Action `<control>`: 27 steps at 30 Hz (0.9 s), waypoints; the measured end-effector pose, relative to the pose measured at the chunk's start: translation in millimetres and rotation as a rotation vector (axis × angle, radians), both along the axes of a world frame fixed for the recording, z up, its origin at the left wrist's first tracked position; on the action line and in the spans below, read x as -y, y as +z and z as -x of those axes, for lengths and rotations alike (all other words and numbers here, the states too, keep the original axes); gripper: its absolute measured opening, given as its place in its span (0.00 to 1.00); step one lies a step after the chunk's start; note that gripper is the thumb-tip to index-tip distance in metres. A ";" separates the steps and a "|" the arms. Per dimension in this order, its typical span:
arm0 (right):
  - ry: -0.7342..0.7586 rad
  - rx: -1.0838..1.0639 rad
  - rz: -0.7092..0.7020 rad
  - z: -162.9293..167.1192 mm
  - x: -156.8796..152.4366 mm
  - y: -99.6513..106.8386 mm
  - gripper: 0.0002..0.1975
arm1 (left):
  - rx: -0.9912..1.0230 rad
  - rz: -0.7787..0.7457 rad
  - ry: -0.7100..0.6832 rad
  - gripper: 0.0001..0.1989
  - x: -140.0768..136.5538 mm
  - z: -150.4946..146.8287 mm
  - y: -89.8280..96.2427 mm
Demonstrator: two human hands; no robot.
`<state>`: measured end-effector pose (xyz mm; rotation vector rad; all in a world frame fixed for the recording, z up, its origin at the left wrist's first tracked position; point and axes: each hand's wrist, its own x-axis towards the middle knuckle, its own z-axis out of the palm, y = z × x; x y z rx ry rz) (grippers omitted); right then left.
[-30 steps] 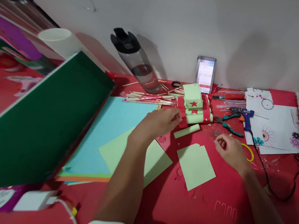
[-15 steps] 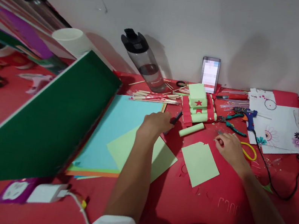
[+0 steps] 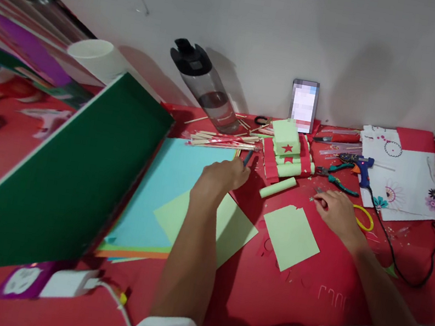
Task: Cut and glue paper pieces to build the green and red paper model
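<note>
My left hand (image 3: 221, 177) is closed around a dark, slim pen-like stick (image 3: 248, 157), which points up past the fingers. Beneath that arm, pale green paper (image 3: 234, 227) overlaps a stack of coloured sheets with light blue (image 3: 182, 174) on top. My right hand (image 3: 336, 213) is curled in a pinch near yellow scissor-like handles (image 3: 364, 218). A small greyish tip shows at its fingers; what it belongs to is unclear. Between my hands lie a rolled pale green paper tube (image 3: 278, 187) and a pale green sheet (image 3: 290, 239) with a torn top edge. Behind them sits a red-and-green paper model (image 3: 290, 153).
A green board (image 3: 60, 176) leans at the left. Along the wall stand a water bottle (image 3: 208, 89) and a phone (image 3: 303, 108). Wooden sticks (image 3: 221, 141), pliers (image 3: 338, 177) and a blue glue gun (image 3: 364, 168) with its cord lie behind. A white charger (image 3: 67, 284) is front left.
My left hand has shifted slightly left and back toward the wall, and the dark stick now stands more upright in it. My right hand has barely moved.
</note>
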<state>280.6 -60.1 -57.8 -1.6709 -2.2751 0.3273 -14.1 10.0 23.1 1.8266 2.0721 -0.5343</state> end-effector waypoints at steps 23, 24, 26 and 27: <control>-0.079 -1.052 0.228 3.9 8.5 24.0 0.21 | 0.754 -0.192 -0.726 0.18 32.8 -92.1 -2.0; -0.094 -1.073 0.238 3.6 8.3 24.4 0.24 | 0.791 -0.169 -0.766 0.17 34.6 -98.4 -5.1; -0.114 -1.106 0.257 3.3 7.9 24.3 0.27 | 0.849 -0.134 -0.781 0.15 35.0 -103.2 -8.6; -0.119 -1.125 0.260 3.2 7.7 23.9 0.28 | 0.868 -0.114 -0.773 0.14 33.9 -101.6 -9.0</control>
